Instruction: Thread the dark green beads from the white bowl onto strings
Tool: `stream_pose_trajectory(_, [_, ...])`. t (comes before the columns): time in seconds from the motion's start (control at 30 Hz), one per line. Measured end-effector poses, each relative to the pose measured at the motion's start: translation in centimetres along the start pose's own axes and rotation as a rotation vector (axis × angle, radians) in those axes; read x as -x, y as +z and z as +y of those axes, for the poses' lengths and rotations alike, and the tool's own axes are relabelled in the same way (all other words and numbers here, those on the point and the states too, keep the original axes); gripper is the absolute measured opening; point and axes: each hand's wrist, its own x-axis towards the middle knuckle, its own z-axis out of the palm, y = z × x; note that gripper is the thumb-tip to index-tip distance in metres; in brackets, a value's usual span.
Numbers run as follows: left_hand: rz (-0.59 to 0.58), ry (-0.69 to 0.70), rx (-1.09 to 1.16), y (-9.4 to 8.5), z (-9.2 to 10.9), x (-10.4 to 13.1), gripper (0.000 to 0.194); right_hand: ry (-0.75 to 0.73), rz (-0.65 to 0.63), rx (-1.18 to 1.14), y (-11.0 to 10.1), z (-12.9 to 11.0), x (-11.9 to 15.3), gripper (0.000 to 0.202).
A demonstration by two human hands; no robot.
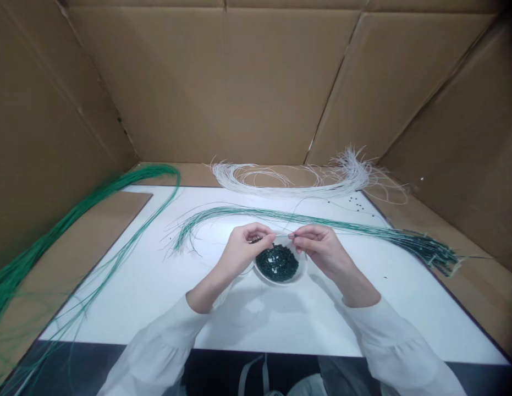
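Note:
Over a white bowl (260, 275) of small dark green beads (276, 264), both hands meet with their fingertips a short way apart. My left hand (248, 247) is closed in a pinch on a thin green strand (282, 236), which runs across the gap towards the other hand. Thumb and fingers of my right hand (319, 246) are pinched together at the strand's other side, where a tiny dark bead (296, 236) shows at the tips. Whether the strand passes through this bead is too small to tell.
Behind the bowl lies a bundle of green strands (256, 212) with dark beaded ends (429, 250) at right. A white strand bundle (280, 190) rests at the back. More green strands (74, 220) hang at left. Loose beads (358, 207) dot the white board (157, 297); cardboard walls (223, 82) surround it.

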Motion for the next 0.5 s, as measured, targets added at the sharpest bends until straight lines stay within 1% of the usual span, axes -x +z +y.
stream_pose_trajectory(0.33, [0.003, 0.01, -0.042, -0.01, -0.04, -0.05, 0.015, -0.021, -0.003, 0.022, -0.16, 0.19, -0.02, 0.016])
stream_pose_trajectory(0.5, [0.016, 0.015, -0.081, 0.01, 0.08, 0.1, 0.013, -0.058, 0.005, 0.093, -0.39, 0.42, -0.13, 0.015])
